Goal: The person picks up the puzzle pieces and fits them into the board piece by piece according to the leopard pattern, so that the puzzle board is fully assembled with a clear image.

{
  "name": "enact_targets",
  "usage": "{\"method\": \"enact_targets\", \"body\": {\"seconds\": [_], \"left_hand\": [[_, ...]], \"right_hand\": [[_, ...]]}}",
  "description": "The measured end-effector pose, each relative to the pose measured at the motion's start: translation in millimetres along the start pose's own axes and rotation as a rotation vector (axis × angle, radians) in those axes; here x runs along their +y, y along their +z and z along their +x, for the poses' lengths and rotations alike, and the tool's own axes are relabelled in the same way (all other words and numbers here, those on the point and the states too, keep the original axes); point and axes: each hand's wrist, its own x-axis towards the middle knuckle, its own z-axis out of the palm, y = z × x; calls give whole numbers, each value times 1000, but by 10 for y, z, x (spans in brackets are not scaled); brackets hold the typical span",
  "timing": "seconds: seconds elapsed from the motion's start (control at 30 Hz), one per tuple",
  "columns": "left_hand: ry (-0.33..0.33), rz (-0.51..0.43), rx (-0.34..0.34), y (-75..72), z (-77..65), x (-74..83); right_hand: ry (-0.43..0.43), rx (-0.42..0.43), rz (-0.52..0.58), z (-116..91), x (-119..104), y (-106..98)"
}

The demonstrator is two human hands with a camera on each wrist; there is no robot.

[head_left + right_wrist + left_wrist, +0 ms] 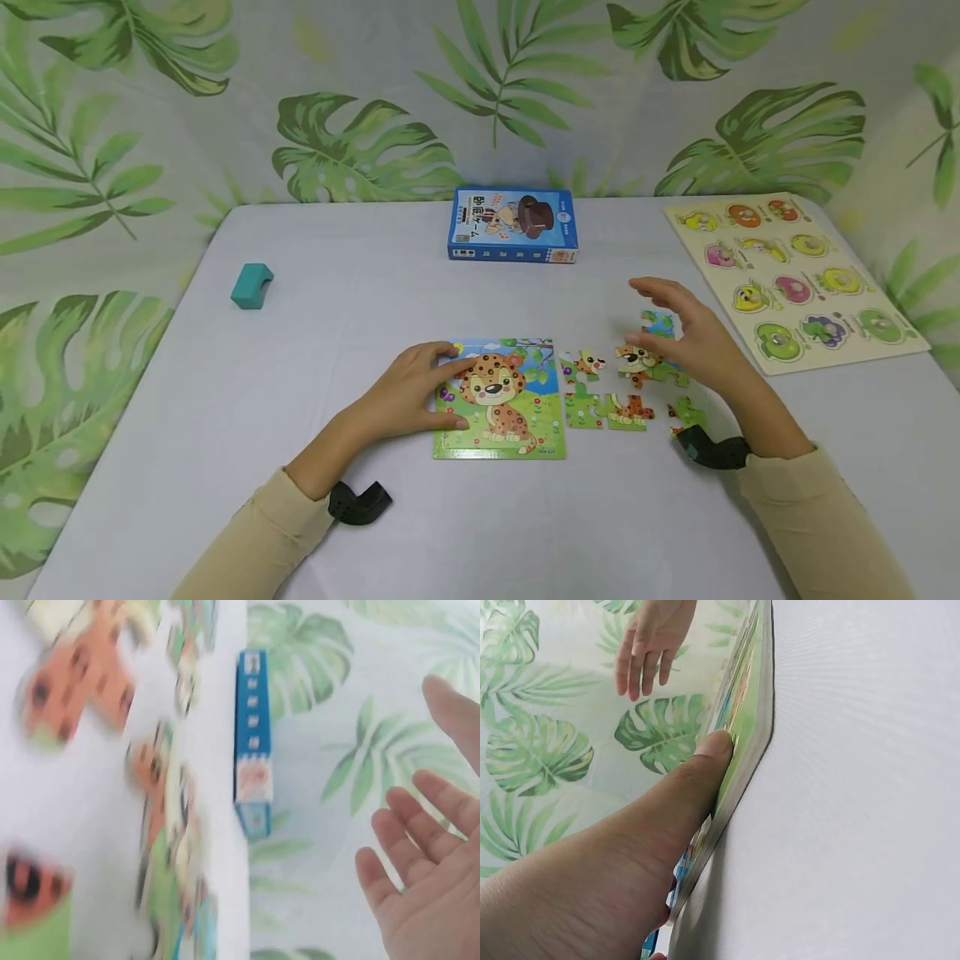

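Observation:
A square jigsaw board [543,442] with a spotted leopard cub picture lies on the white table. My left hand [408,387] rests on its left side, fingers straight and spread towards the cub's head. In the left wrist view the thumb [697,769] lies on the board's face near the thick edge. To the board's right are loose puzzle pieces [626,414] with parts of a similar cub and green grass. Over the far right pieces hovers my right hand [697,337], holding nothing. Its fingers [409,840] stand apart in the right wrist view, above the table surface.
A blue game box [513,225] lies at the table's back middle. On the right is a fruit peg board [738,312]. A teal notched block [252,286] sits at the back left. Leaf-patterned cloth [360,150] hangs behind the table.

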Motion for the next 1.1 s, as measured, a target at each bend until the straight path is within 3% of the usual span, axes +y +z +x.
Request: {"method": "enact_targets", "body": {"seconds": [0.23, 0.47, 0.57, 0.77, 1.1], "left_hand": [[-12, -1, -7, 0, 3, 6], [-19, -5, -15, -14, 5, 19], [-21, -3, -17, -17, 4, 19], [-14, -9, -12, -15, 5, 23], [-15, -19, -8, -9, -4, 22]], "right_hand": [[112, 92, -2, -115, 353, -162], [132, 110, 52, -152, 550, -180], [156, 96, 57, -175, 594, -174], [329, 33, 42, -199, 687, -160], [368, -59, -56, -208, 764, -163]]}}
